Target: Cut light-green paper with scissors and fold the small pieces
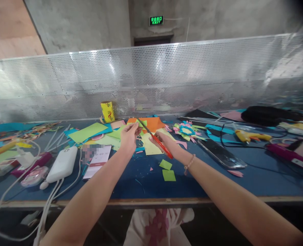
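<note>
My right hand point(164, 140) is closed round the red handles of a pair of scissors point(155, 138), whose blades point up and left toward my left hand. My left hand point(128, 135) pinches a small green paper piece point(140, 123) at the blade tips, above the blue table point(218, 177). Two cut green paper squares point(167, 169) lie on the table just below my right wrist. A yellow paper sheet point(149, 146) lies under both hands.
Coloured paper sheets point(88, 131) and an orange sheet point(153, 123) lie behind my hands. A paper flower point(186, 130), a dark phone point(221, 153) and a glue gun point(250, 136) are right. A phone with timer point(98, 161), a power bank point(62, 164) and cables are left. A perforated metal screen point(166, 75) backs the table.
</note>
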A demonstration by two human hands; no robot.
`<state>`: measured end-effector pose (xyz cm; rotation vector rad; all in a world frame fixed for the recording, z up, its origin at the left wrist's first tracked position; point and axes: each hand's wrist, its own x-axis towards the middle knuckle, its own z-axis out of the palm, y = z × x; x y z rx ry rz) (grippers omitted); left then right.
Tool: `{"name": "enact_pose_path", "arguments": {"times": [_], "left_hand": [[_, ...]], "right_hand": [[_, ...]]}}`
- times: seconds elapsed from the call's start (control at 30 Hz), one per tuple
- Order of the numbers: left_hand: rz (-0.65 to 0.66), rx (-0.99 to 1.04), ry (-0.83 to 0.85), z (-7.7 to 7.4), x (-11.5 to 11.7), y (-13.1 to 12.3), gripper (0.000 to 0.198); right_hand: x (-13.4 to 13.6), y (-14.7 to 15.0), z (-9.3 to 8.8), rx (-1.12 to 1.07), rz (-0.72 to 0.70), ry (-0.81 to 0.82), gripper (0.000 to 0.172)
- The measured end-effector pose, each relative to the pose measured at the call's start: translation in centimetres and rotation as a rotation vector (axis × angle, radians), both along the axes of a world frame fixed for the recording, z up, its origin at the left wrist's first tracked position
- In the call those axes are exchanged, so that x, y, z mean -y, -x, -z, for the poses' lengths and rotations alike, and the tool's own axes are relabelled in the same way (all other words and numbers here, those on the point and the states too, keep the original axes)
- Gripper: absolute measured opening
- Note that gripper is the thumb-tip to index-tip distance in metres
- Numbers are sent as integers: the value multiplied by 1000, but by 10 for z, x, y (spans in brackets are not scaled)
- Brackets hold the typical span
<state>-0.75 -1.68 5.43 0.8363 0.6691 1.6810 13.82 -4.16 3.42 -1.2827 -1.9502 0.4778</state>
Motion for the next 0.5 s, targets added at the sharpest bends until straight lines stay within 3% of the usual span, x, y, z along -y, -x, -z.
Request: {"name": "enact_pose_path", "arguments": {"times": [0.27, 0.5], "left_hand": [[-95, -120, -59, 2, -5, 4, 10], [8, -279, -145, 2, -3, 2, 16]], "right_hand": [[-3, -7, 5, -227, -193, 147, 35], [-6, -9, 5, -284, -189, 238, 34]]}}
